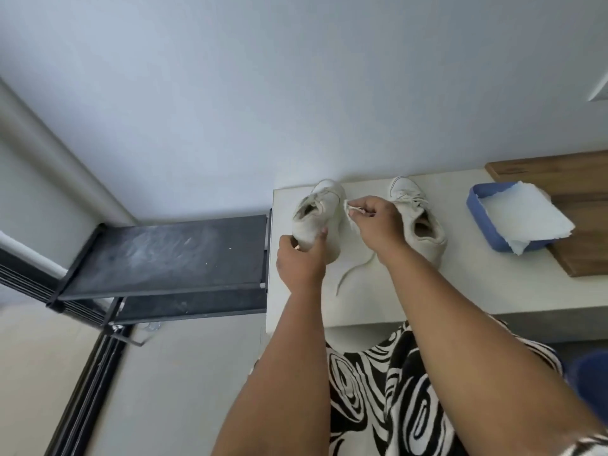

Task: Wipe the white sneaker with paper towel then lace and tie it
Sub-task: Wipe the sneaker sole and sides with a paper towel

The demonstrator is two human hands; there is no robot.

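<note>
Blue tray (476, 205) holds paper towels (523, 215); left hand (301, 261) grips sneaker (320, 218), right hand (378, 225) pinches lace (353, 274).

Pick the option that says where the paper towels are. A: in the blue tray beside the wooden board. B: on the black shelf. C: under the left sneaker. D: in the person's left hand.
A: the paper towels lie in the blue tray, overhanging its edge onto the wooden board.
</note>
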